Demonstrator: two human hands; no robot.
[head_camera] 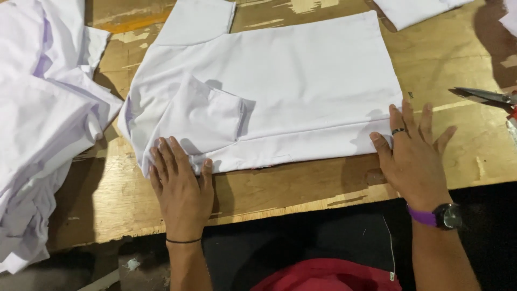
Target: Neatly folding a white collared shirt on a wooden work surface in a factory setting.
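Pressing flat, I see my left hand (180, 186) and right hand (412, 156), fingers spread and gripping nothing, on the near edge of the folded white shirt (280, 86) lying mid-table (301, 186). White garments (37, 118) pile left; scissors (484, 97) lie right.

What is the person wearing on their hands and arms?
Both arms are bare, with no sleeves showing. The left hand has a thin black band around its wrist. The right hand has a dark ring on one finger, and a wristwatch with a purple strap and a dark case.
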